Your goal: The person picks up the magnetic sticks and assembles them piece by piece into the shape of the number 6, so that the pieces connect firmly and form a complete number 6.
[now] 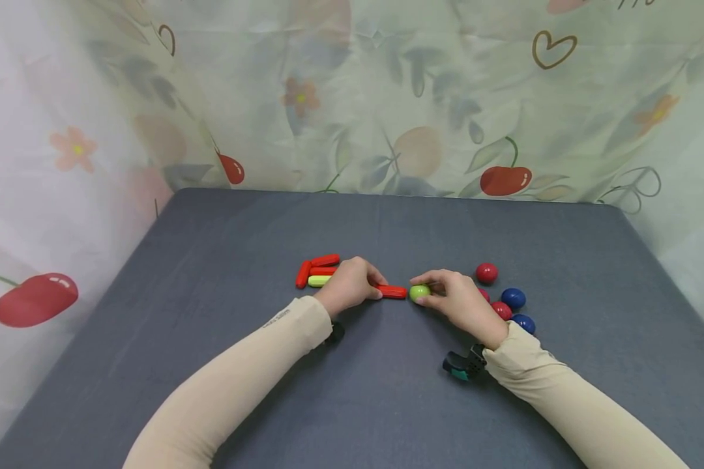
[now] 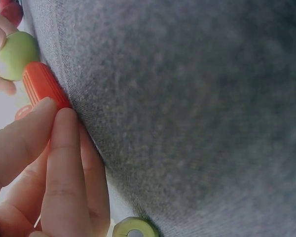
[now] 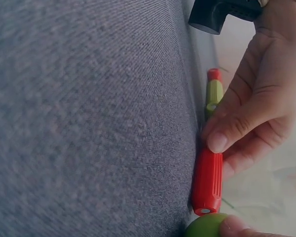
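Between thumb and fingers, my left hand (image 1: 352, 283) pinches one end of a red ribbed rod (image 1: 393, 292) that lies along the grey cloth. A green ball (image 1: 420, 293) sits right at the rod's free end, held between the thumb and fingers of my right hand (image 1: 459, 303). The left wrist view shows the red rod (image 2: 42, 86) meeting the green ball (image 2: 17, 55). From the right wrist, the rod's grey-dotted end (image 3: 206, 207) faces the ball (image 3: 207, 227), which is partly cut off by the frame.
Left of my left hand lie several red rods (image 1: 325, 260) and a yellow-green rod (image 1: 319, 281). Red balls (image 1: 487, 273) and blue balls (image 1: 513, 298) are grouped by my right hand, some partly hidden by it. A patterned curtain (image 1: 375, 98) stands behind the grey table (image 1: 240, 228).
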Available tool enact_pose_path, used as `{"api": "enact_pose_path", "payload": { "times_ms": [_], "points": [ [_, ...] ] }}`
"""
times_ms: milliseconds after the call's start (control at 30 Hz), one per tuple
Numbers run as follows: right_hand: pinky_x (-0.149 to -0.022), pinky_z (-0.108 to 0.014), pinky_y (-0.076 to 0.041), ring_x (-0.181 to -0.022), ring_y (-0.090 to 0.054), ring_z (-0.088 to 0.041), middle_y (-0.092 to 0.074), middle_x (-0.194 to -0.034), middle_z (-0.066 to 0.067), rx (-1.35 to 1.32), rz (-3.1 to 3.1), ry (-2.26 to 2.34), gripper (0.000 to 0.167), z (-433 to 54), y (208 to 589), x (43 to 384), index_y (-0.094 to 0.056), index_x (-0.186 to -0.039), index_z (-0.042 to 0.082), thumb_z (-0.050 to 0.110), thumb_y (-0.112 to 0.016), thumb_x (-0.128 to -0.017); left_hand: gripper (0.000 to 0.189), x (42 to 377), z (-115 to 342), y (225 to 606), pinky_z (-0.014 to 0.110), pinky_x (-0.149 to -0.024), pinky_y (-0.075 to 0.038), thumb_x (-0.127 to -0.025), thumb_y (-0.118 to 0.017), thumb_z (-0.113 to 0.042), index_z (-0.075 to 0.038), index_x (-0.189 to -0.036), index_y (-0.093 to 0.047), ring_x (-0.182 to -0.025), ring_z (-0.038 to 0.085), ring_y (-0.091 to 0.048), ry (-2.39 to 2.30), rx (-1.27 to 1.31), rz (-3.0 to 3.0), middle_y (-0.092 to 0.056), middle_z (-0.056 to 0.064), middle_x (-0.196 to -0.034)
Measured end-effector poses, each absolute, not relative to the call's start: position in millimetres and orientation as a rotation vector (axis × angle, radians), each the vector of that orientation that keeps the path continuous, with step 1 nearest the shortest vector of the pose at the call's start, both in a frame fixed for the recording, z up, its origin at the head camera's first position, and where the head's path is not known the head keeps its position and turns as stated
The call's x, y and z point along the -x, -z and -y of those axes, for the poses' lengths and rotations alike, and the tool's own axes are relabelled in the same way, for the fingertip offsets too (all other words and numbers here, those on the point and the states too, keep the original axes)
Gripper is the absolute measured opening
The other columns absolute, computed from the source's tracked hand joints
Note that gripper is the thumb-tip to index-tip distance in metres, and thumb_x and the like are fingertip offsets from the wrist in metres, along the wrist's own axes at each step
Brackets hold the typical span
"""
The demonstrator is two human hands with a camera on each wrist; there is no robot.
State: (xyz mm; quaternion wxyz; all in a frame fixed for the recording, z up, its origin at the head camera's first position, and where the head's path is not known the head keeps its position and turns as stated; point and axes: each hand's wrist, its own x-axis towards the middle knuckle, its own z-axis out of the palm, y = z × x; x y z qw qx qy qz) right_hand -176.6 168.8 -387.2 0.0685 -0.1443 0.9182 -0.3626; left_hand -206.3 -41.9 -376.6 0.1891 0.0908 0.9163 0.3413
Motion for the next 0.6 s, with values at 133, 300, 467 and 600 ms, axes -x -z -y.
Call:
{"api": "enact_pose_path", "payload": {
  "times_ms": [133, 300, 467, 600],
  "points": [
    [-0.091, -0.045, -0.052, -0.103, -0.065, -0.025, -0.067, -0.117, -0.014, 0.421, -2.763, 1.085, 0.029, -167.7, 387.6, 177.0, -0.068, -0.117, 0.006, 0.012, -0.071, -0.089, 0.018, 206.2, 42.0, 376.2, 0.027, -0.076, -0.051, -0.084, -0.074, -0.009, -0.011, -0.102, -0.076, -0.090, 0.016, -0.058, -0.965, -0.257, -2.570, -0.071, 0.003, -0.103],
    [-0.091, -0.045, -0.052, -0.102, -0.065, -0.026, -0.068, -0.117, -0.013, 0.417, -2.757, 1.080, 0.029, -165.3, 387.4, 177.2, -0.068, -0.117, 0.007, 0.013, -0.070, -0.089, 0.019, 206.3, 42.2, 376.3, 0.027, -0.076, -0.051, -0.084, -0.074, -0.008, -0.011, -0.103, -0.076, -0.090, 0.016, -0.057, -0.969, -0.258, -2.557, -0.071, 0.003, -0.103],
    [-0.090, -0.045, -0.051, -0.101, -0.065, -0.026, -0.068, -0.115, -0.012, 0.407, -2.759, 1.062, 0.029, -163.4, 387.7, 178.2, -0.068, -0.117, 0.008, 0.014, -0.071, -0.089, 0.019, 205.9, 42.5, 375.0, 0.028, -0.076, -0.051, -0.084, -0.074, -0.008, -0.011, -0.103, -0.076, -0.090, 0.017, -0.057, -0.974, -0.252, -2.552, -0.071, 0.003, -0.104],
    [-0.091, -0.045, -0.051, -0.101, -0.064, -0.026, -0.068, -0.115, -0.011, 0.394, -2.754, 1.053, 0.030, -162.9, 388.0, 178.9, -0.068, -0.119, 0.009, 0.015, -0.070, -0.089, 0.019, 205.3, 42.5, 373.5, 0.028, -0.076, -0.051, -0.085, -0.074, -0.008, -0.011, -0.103, -0.076, -0.090, 0.017, -0.057, -0.977, -0.237, -2.547, -0.070, 0.003, -0.104]
  ]
}}
